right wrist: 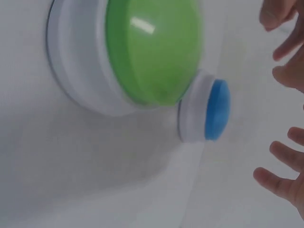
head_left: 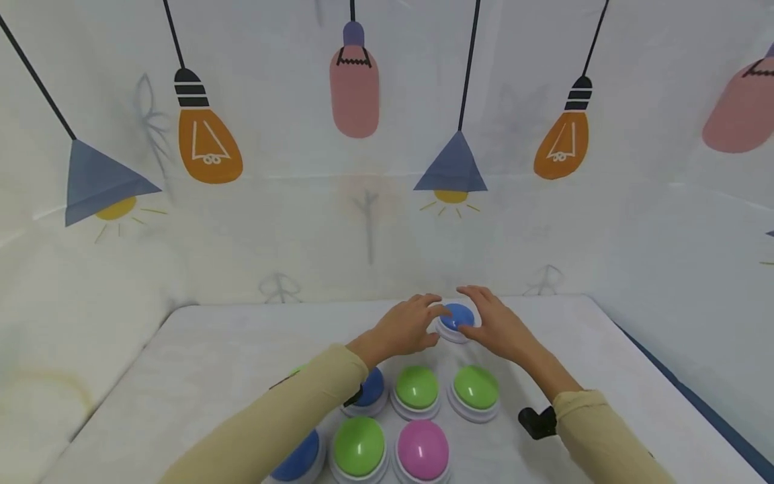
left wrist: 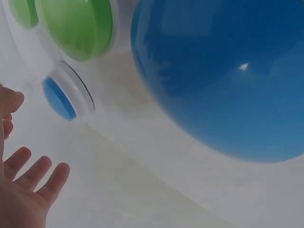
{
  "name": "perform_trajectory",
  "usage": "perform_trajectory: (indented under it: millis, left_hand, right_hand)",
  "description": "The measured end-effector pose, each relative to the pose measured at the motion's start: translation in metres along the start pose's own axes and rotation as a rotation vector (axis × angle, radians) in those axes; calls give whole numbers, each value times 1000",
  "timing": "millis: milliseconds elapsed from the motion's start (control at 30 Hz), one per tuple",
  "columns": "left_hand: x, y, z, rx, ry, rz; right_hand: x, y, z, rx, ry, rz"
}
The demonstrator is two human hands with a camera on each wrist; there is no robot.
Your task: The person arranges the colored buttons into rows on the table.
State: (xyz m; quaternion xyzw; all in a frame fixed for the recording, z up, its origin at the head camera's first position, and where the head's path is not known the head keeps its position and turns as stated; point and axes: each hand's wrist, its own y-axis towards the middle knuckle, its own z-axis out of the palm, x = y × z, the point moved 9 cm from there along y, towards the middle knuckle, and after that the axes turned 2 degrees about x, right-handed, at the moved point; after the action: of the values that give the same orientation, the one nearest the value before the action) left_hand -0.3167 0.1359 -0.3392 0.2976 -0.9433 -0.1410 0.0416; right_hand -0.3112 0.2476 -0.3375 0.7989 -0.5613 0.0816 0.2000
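A blue dome button (head_left: 455,317) on a round white base stands alone near the far edge of the white table (head_left: 230,336). To its left is my left hand (head_left: 410,325), fingers loosely bent. My right hand (head_left: 497,324) is on the other side, thumb and fingers spread apart. Neither hand grips anything. In the head view the fingertips overlap the button's edges. Both wrist views show the same blue button (left wrist: 59,98) (right wrist: 217,110) standing apart from the fingers. Closer in are two green buttons (head_left: 417,387) (head_left: 476,388).
Nearer me sit another green button (head_left: 359,446), a pink button (head_left: 423,450) and two blue buttons (head_left: 373,388) (head_left: 297,458). My left sleeve (head_left: 284,417) covers part of this group. A pale wall (head_left: 411,235) printed with lamps rises behind the table.
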Motion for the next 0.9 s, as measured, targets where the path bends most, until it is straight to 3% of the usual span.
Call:
perform_trajectory:
  millis: [200, 567, 900]
  left_hand:
    - [17, 14, 8, 86, 2, -85]
    - [22, 41, 35, 183, -14, -155]
    - [26, 40, 60, 293, -106, -259]
  right_hand:
    - [-14, 11, 18, 34, 11, 23]
    - [-45, 20, 33, 103, 54, 78]
    - [-56, 25, 47, 159, 74, 98]
